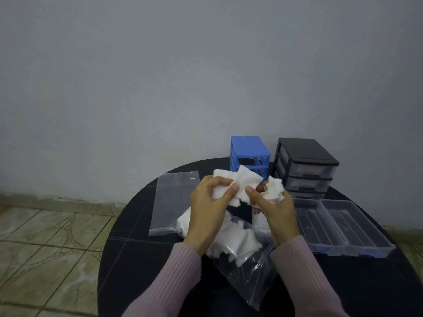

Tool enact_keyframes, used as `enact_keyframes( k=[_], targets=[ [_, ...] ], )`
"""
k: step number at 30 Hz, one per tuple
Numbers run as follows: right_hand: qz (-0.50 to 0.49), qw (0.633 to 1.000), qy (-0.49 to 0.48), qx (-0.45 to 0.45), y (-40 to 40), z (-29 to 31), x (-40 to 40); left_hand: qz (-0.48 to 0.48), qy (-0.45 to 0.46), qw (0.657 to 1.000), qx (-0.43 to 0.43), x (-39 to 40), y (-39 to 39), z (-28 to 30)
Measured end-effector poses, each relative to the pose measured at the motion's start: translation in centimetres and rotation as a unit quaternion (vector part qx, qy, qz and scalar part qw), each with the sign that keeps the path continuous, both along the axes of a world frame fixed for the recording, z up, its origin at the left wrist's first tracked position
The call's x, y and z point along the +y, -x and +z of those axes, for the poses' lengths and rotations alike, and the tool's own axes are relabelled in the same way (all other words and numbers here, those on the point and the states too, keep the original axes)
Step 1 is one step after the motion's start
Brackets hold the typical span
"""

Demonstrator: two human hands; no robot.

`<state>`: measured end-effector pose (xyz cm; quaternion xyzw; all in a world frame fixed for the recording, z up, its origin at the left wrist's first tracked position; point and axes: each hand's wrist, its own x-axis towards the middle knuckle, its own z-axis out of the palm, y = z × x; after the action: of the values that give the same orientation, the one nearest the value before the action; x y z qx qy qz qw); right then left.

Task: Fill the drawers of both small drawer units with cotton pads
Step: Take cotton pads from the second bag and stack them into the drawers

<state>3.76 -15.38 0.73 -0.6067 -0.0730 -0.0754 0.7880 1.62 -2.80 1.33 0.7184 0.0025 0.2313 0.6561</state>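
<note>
The left hand is raised above the table, its fingers curled round a bunch of white cotton pads, with the thumb pressed on the front of the bunch. The right hand is just beside it at 3 o'clock, and its thumb and forefinger pinch the same bunch from the other side. Its remaining fingers are curled round a second crumpled clump of pads. Both wrists come out of ribbed mauve sleeves.

Below the hands, toward 6 o'clock, an open clear plastic bag lies on the round black table with more white pads inside it. At 9 o'clock from the hands a second clear bag lies flat.

At 12 o'clock, partly behind the raised pads, stands the blue drawer unit; at least its top slot looks empty of a drawer. Just to its right, at 1 o'clock, stands the black drawer unit, with translucent drawers in place in it. At 3 to 4 o'clock from the right hand two clear drawers lie side by side on the table, touching each other, and no pads can be seen in them.

Beyond the table are a grey wall and, at 8 o'clock, a tiled floor.
</note>
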Motion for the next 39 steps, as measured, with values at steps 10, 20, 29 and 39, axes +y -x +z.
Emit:
enact_keyframes(
  k=[10,20,29,39],
  targets=[
    [0.029,0.999,-0.006,-0.035,0.1,-0.2,0.0,-0.001,0.001,1.0,0.001,0.4,-0.5,-0.4],
    [0.068,0.995,-0.042,-0.055,-0.4,-0.2,-0.8,-0.055,-0.057,0.997,0.007,1.2,-0.7,-0.6],
    [0.113,0.992,0.032,-0.053,-0.1,-0.3,-0.5,-0.105,-0.018,0.993,0.051,0.6,-0.4,0.1],
    [0.114,0.989,0.051,-0.073,0.2,-0.3,-0.3,-0.118,0.024,0.992,0.026,0.0,0.2,0.5]
  ],
)
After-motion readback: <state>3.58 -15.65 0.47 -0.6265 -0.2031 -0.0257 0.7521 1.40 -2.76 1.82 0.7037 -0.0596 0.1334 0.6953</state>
